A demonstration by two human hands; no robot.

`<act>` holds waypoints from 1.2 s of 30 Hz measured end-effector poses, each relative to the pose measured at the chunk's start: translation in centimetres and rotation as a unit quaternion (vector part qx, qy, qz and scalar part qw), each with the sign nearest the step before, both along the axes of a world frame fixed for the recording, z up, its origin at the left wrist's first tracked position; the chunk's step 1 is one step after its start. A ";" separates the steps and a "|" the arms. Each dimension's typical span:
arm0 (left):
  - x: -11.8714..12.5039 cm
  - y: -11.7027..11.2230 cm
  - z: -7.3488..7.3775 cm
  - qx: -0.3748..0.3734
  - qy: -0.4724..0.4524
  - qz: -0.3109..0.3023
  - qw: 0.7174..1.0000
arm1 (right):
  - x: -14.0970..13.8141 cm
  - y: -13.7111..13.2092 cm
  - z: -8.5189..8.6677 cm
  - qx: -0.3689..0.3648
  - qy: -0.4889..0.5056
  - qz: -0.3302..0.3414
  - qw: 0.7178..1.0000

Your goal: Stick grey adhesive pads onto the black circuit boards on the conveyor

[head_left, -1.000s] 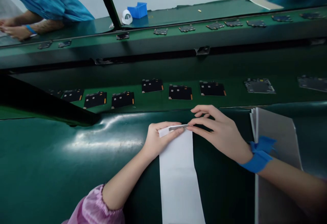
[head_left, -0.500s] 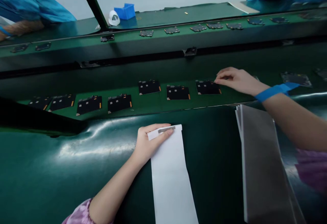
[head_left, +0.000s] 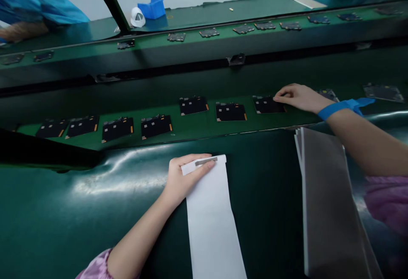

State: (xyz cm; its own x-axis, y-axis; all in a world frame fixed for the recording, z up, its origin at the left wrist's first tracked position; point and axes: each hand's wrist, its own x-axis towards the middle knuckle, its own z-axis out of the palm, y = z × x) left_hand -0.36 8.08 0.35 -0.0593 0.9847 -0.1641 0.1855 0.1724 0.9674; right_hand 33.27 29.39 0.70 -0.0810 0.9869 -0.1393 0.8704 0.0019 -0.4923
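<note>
My left hand point(head_left: 188, 177) grips the top of a long white paper strip point(head_left: 212, 228) on the green bench, thumb in front and fingers behind. A small grey strip point(head_left: 205, 161) lies along the paper's folded top edge, partly under the thumb. My right hand point(head_left: 295, 96), with a blue band point(head_left: 344, 108) at the wrist, is closed in a pinch at the right end of a black circuit board point(head_left: 267, 105). Whatever the fingertips hold, if anything, is too small to make out. Another circuit board point(head_left: 231, 112) lies just left of it.
Several more black boards point(head_left: 156, 126) lie along the green belt point(head_left: 191, 132). A stack of grey-faced sheets point(head_left: 328, 202) sits on the right of the bench. A dark post point(head_left: 47, 151) crosses at left. Behind are another row of boards, a blue bin point(head_left: 153, 8) and people in blue sleeves.
The near row of boards has shifted right. My right hand has moved slightly right with the board, its fingertips now further over the board's face. My left hand still holds the paper.
</note>
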 end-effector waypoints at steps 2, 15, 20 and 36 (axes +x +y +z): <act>0.0 -0.1 0.0 0.002 -0.004 0.000 1.000 | -0.6 -0.9 0.1 0.038 0.038 -0.047 0.997; 0.0 0.0 -0.3 0.029 -0.028 -0.025 0.999 | -15.1 -17.1 2.9 0.204 0.067 0.314 0.925; 0.0 0.0 -0.4 0.031 -0.033 -0.032 0.998 | -14.5 -16.7 1.5 0.238 0.044 0.270 0.932; 0.1 0.3 0.1 -0.005 -0.017 -0.004 1.000 | -9.1 -10.1 2.4 0.252 0.049 0.279 0.925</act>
